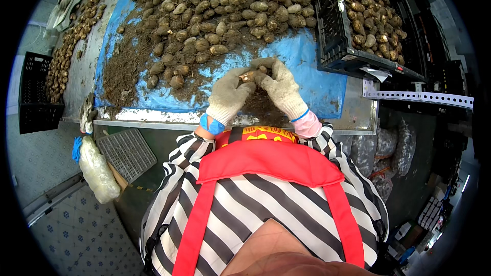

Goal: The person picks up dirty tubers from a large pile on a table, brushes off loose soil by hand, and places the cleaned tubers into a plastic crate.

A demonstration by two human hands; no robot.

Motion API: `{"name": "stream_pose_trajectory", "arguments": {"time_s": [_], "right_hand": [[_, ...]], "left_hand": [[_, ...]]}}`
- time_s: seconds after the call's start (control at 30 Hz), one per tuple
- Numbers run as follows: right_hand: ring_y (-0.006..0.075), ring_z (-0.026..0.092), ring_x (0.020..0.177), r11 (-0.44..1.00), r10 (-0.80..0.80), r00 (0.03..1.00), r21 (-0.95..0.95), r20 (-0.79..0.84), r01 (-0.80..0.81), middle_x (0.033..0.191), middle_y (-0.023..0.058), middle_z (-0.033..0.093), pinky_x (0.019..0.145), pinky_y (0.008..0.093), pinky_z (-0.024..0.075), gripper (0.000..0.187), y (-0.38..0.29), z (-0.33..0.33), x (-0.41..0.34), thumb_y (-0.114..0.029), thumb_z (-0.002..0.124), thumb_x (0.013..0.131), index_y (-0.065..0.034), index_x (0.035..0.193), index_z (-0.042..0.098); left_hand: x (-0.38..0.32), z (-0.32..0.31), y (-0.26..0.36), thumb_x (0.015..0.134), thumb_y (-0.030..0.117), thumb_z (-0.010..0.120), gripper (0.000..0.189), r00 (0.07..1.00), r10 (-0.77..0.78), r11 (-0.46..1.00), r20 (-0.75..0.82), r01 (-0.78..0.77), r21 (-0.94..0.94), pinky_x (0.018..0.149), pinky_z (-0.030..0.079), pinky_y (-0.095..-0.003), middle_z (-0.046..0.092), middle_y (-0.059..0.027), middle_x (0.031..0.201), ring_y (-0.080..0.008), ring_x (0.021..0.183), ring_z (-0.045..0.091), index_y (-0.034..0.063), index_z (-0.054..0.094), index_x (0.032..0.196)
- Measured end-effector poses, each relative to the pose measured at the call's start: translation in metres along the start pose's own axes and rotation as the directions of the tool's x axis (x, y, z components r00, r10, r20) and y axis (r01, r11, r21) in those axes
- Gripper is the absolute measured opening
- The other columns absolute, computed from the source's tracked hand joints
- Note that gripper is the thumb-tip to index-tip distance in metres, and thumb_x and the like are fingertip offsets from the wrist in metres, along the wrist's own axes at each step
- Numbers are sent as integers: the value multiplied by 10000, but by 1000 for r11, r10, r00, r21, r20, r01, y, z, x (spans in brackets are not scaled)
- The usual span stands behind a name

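Observation:
My left hand point(230, 91), in a soiled knitted work glove, grips a small brown taro corm point(247, 76) with a pale end showing. Opposite it, my right hand point(280, 86) wears a matching glove and pinches at the corm's other side. A brown tip shows between the right fingers; I cannot tell whether it belongs to the same corm. Both hands are above the near edge of a blue plastic sheet point(295, 55), with loose dirt below them. Beyond the hands lies a large heap of hairy, soil-covered taro corms point(215, 7).
At right, a black plastic crate point(337, 55) holds cleaner corms point(374, 23), beside a perforated white metal strip point(422, 97). More corms point(73, 46) lie along the metal table's left side, near another black crate point(40, 92). Another person's gloved hand point(65, 2) shows at upper left.

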State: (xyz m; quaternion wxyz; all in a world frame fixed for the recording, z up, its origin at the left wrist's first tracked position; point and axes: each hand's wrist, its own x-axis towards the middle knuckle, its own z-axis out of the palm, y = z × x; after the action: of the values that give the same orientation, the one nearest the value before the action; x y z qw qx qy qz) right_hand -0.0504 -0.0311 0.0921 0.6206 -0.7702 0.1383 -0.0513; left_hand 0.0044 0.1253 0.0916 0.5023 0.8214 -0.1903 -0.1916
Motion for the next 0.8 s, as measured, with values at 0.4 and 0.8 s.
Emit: {"name": "stream_pose_trajectory", "arguments": {"time_s": [0.4,0.8], "right_hand": [[165,630,898,981,111,992,-149,-66,-120,960,110,690,815,302,501,275,31,-1,19,-203,530,946,-25,1126,639],[140,618,967,971,-35,997,237,73,17,1057,97,685,880,265,490,292,9,-30,8,-153,564,961,10,1197,617]], "left_hand": [[3,14,-5,832,150,715,390,983,162,971,89,-175,161,839,512,-351,667,-167,1057,-274,967,659,58,631,1202],[7,-4,-14,835,154,723,457,993,105,994,53,-103,-39,868,507,-313,664,-161,1134,-204,1006,643,14,606,1254]]}}
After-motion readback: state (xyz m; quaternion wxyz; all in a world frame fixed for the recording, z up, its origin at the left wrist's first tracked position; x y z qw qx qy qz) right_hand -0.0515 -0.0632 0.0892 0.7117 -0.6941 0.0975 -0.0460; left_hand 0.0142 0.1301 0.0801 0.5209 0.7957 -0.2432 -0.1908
